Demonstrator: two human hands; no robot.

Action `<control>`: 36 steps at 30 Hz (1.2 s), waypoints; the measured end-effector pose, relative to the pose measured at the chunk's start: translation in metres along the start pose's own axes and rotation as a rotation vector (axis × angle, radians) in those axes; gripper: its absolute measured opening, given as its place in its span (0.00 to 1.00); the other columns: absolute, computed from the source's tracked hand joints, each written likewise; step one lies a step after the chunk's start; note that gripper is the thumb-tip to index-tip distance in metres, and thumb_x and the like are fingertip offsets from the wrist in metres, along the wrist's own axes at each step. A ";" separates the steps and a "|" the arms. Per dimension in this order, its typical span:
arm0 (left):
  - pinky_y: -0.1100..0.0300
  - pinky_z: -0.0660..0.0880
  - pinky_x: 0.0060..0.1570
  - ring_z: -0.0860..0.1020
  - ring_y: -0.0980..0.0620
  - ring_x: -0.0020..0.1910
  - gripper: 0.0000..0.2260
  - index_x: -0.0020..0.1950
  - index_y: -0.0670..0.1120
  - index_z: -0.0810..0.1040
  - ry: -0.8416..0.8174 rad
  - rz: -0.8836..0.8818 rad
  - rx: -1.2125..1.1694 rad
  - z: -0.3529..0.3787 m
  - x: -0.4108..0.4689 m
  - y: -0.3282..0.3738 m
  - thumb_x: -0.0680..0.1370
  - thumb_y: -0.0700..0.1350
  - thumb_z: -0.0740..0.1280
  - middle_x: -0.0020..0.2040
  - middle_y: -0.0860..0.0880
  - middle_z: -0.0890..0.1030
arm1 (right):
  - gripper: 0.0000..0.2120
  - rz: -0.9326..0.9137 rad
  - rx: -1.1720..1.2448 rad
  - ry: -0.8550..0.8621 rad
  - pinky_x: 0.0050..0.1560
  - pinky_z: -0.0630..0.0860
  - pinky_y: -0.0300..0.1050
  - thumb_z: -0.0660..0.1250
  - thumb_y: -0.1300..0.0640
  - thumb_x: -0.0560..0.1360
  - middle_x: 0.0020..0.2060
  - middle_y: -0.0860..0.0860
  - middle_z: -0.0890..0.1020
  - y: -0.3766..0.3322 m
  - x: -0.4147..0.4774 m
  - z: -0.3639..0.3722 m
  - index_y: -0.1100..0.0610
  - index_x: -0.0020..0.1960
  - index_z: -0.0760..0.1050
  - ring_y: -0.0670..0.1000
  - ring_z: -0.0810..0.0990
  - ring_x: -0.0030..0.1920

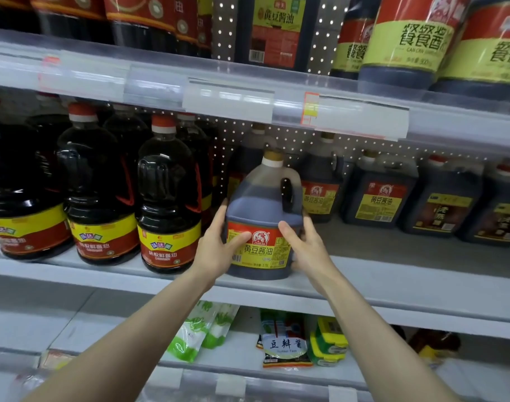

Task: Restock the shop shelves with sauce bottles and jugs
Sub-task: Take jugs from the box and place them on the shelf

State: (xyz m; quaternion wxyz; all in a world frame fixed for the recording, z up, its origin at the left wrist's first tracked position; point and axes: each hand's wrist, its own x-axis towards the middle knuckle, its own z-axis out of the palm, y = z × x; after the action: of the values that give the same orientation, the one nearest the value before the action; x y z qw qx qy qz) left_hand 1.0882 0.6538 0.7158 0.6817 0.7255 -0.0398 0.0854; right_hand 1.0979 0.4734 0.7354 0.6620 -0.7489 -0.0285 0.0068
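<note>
A dark soy sauce jug (pixel 262 216) with a white cap and a red and yellow label stands upright at the front edge of the middle shelf (pixel 393 285). My left hand (pixel 219 248) grips its left side, thumb across the label. My right hand (pixel 306 245) holds its right side, below the handle. Both arms reach up from the bottom of the view.
Round dark bottles (pixel 166 198) with red caps fill the shelf to the left. More square jugs (pixel 378 195) stand behind and to the right, with bare shelf in front of them. Large bottles (pixel 407 39) sit on the upper shelf. Sauce packets (pixel 285 340) lie on the lower shelf.
</note>
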 end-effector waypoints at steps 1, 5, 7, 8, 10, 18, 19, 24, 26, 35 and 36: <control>0.48 0.78 0.56 0.80 0.53 0.56 0.28 0.73 0.55 0.64 0.010 0.007 0.007 0.001 0.001 0.000 0.76 0.44 0.70 0.59 0.54 0.80 | 0.30 0.007 0.011 -0.002 0.58 0.78 0.53 0.68 0.43 0.74 0.64 0.47 0.76 0.002 0.002 0.000 0.46 0.73 0.61 0.48 0.78 0.59; 0.48 0.79 0.55 0.80 0.53 0.55 0.26 0.72 0.53 0.65 0.054 -0.016 -0.003 0.003 0.010 -0.002 0.76 0.45 0.69 0.58 0.53 0.80 | 0.24 -0.002 0.058 0.022 0.55 0.80 0.51 0.68 0.47 0.75 0.59 0.48 0.80 0.002 0.013 0.004 0.45 0.69 0.65 0.48 0.81 0.55; 0.48 0.79 0.55 0.80 0.53 0.55 0.26 0.72 0.52 0.65 0.068 -0.030 -0.002 0.003 0.017 -0.005 0.76 0.45 0.69 0.58 0.52 0.80 | 0.26 -0.004 0.056 0.037 0.55 0.80 0.52 0.67 0.47 0.76 0.59 0.49 0.80 0.002 0.021 0.007 0.45 0.71 0.63 0.49 0.82 0.54; 0.48 0.79 0.55 0.80 0.52 0.55 0.26 0.72 0.52 0.65 0.079 -0.038 -0.002 0.003 0.022 -0.006 0.76 0.45 0.69 0.58 0.51 0.80 | 0.29 -0.012 0.044 0.042 0.55 0.80 0.53 0.67 0.47 0.76 0.60 0.49 0.80 0.003 0.026 0.009 0.45 0.73 0.61 0.49 0.81 0.54; 0.49 0.78 0.56 0.79 0.51 0.56 0.26 0.73 0.51 0.64 0.115 -0.050 -0.003 0.004 0.031 -0.010 0.77 0.46 0.69 0.58 0.51 0.79 | 0.31 -0.020 0.042 0.049 0.57 0.79 0.56 0.67 0.47 0.76 0.61 0.50 0.79 0.005 0.037 0.012 0.45 0.76 0.58 0.51 0.81 0.55; 0.48 0.77 0.58 0.79 0.45 0.55 0.25 0.73 0.51 0.66 0.224 -0.050 0.067 0.007 0.073 -0.032 0.77 0.44 0.69 0.58 0.48 0.80 | 0.34 0.026 0.062 0.098 0.62 0.74 0.60 0.70 0.43 0.73 0.71 0.50 0.71 0.012 0.081 0.021 0.39 0.75 0.58 0.56 0.75 0.65; 0.47 0.76 0.59 0.78 0.43 0.56 0.25 0.73 0.52 0.66 0.235 -0.056 0.072 0.007 0.078 -0.034 0.77 0.43 0.69 0.59 0.47 0.79 | 0.35 0.024 0.043 0.106 0.63 0.74 0.61 0.70 0.41 0.72 0.71 0.50 0.70 0.013 0.087 0.022 0.40 0.75 0.58 0.57 0.74 0.66; 0.44 0.71 0.64 0.73 0.43 0.65 0.27 0.74 0.57 0.61 0.259 -0.079 0.018 0.013 0.097 -0.038 0.77 0.49 0.67 0.69 0.48 0.73 | 0.36 0.010 -0.042 0.124 0.66 0.70 0.63 0.67 0.39 0.73 0.74 0.49 0.65 0.012 0.109 0.025 0.41 0.76 0.54 0.58 0.68 0.70; 0.44 0.69 0.66 0.71 0.43 0.68 0.28 0.75 0.56 0.60 0.253 -0.064 0.004 0.014 0.102 -0.039 0.77 0.50 0.67 0.71 0.48 0.71 | 0.37 0.010 -0.034 0.118 0.67 0.68 0.65 0.67 0.39 0.73 0.75 0.49 0.64 0.015 0.115 0.025 0.41 0.76 0.53 0.58 0.67 0.71; 0.43 0.67 0.68 0.67 0.43 0.71 0.35 0.77 0.53 0.56 0.219 -0.033 0.066 0.010 0.120 -0.050 0.74 0.56 0.67 0.73 0.47 0.67 | 0.34 -0.012 -0.039 0.112 0.66 0.69 0.64 0.65 0.40 0.75 0.74 0.48 0.65 0.014 0.123 0.026 0.39 0.76 0.53 0.57 0.67 0.71; 0.43 0.67 0.68 0.67 0.43 0.71 0.36 0.77 0.54 0.55 0.216 -0.036 0.073 0.010 0.122 -0.050 0.74 0.57 0.67 0.74 0.47 0.67 | 0.34 -0.014 -0.039 0.111 0.66 0.69 0.64 0.65 0.40 0.75 0.74 0.48 0.65 0.014 0.124 0.026 0.40 0.76 0.53 0.57 0.67 0.71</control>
State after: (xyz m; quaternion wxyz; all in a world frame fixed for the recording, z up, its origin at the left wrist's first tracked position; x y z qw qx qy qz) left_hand 1.2172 0.6545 0.6876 0.6568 0.7369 0.0498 0.1523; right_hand 1.2204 0.5042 0.7217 0.6478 -0.7608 0.0030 -0.0398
